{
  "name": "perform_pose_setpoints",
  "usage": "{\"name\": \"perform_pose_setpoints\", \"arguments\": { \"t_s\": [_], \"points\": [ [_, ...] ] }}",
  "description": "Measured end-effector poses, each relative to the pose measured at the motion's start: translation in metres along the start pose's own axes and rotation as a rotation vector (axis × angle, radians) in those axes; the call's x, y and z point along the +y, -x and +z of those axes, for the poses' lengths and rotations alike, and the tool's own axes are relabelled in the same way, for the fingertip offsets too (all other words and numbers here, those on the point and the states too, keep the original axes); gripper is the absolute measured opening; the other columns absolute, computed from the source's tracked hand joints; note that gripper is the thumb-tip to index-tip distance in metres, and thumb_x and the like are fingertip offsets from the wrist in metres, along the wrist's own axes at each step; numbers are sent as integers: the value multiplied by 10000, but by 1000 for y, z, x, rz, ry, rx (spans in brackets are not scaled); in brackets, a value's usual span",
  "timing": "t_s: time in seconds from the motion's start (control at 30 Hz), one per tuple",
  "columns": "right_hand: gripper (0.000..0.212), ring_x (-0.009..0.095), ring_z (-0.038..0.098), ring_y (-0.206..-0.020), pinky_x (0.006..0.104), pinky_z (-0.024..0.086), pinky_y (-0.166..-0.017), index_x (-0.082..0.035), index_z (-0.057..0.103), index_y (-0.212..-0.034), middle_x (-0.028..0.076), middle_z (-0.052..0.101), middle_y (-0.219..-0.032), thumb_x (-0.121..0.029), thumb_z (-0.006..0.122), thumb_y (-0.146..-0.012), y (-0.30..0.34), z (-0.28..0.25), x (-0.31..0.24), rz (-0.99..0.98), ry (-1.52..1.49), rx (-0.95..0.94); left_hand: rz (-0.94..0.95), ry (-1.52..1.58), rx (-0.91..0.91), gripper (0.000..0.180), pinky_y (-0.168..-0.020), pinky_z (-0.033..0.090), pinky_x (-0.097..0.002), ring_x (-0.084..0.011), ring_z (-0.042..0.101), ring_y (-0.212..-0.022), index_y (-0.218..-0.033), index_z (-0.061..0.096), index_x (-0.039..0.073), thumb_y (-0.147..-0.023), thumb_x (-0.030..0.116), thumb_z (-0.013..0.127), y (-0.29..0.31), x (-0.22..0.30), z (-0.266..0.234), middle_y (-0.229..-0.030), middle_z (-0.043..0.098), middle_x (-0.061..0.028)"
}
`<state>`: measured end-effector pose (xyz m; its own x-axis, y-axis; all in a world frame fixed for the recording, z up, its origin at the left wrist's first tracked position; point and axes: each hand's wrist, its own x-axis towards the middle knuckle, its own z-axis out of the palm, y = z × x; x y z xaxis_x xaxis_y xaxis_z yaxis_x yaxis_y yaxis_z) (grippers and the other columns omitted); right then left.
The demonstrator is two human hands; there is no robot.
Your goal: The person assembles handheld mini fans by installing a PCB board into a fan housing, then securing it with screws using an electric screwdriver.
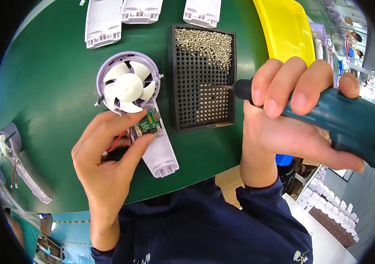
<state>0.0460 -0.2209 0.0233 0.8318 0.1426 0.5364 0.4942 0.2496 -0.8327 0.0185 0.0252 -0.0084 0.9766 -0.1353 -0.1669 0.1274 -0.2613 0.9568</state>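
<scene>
Between its thumb and fingers, my left hand (108, 154) pinches a small green circuit board (149, 123) over the handle part of a lilac fan housing (159, 154). White fan blades (129, 87) sit inside the round end of that housing. Red and black wires run beneath my fingers. My right hand (293, 101) is wrapped round a dark teal electric screwdriver (346, 119). Its bit reaches over the black screw tray (181, 105), at the block of screws (214, 103) standing in the holes. Whether the bit touches a screw I cannot tell.
Loose silver screws (207, 44) are heaped at the tray's far end. Lilac housing halves (104, 22) lie along the far side of the green table (55, 110). A yellow bin (286, 28) stands at the far right. Another fan housing with wires (27, 169) rests at the left edge.
</scene>
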Motion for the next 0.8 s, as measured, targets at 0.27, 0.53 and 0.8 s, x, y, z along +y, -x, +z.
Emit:
{"name": "perform_pose_setpoints", "arguments": {
  "t_s": [0.27,0.53,0.8],
  "points": [
    [958,203,526,-623,374,433,-540,-144,468,-1365,70,559,-910,-888,479,-760,-2,-5,12,-64,-61,-106,14,28,0,322,-659,565,-224,-117,649,-784,-1016,729,-23,-709,-96,791,0,-3,-2,-944,673,-90],
    [847,166,511,-596,329,398,-517,-105,554,-1281,36,549,-857,-800,562,-796,-3,25,0,-135,-51,91,40,43,-7,315,-654,564,-236,-126,648,-744,-1026,725,-11,-727,-88,787,-1,-11,-6,-946,679,-95],
    [627,157,506,-563,323,432,-478,-124,492,-1282,26,560,-848,-592,636,-892,6,91,2,-78,-46,32,96,78,-26,345,-643,576,-245,-140,657,-715,-1053,726,26,-728,-70,793,-1,-19,-10,-946,684,-88]
  ]
}}
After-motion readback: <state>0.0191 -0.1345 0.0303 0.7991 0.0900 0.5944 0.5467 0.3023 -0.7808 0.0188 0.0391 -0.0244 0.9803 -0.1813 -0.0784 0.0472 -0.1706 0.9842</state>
